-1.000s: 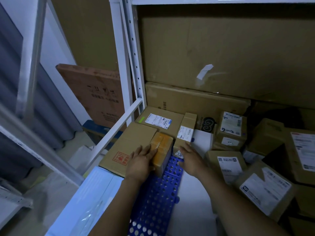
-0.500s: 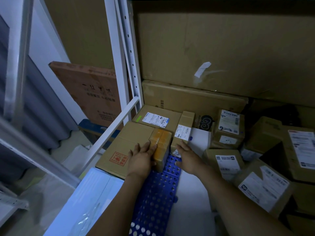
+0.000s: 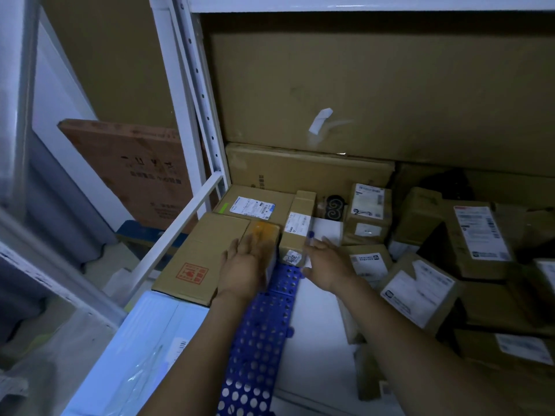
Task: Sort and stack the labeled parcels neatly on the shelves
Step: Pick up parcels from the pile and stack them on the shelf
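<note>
Dim bottom shelf (image 3: pixel 315 340), blue mat (image 3: pixel 258 340) running forward. Small taped box (image 3: pixel 265 235) sitting at mat's far end; left hand (image 3: pixel 244 270) spread flat against it, right hand (image 3: pixel 326 267) hovering open beside (blurred). Advisable: pushing squarely, edges lining with the long box (image 3: pixel 297 232) alongside.

Left hand (image 3: pixel 244 267) against taped parcel (image 3: pixel 264 234)

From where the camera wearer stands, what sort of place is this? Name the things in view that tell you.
Most likely a parcel storeroom or courier pickup point. A white metal shelving upright frames the bay, many small cardboard parcels with printed shipping labels crowd the lowest level, and a blue perforated floor mat lies under them.
</note>
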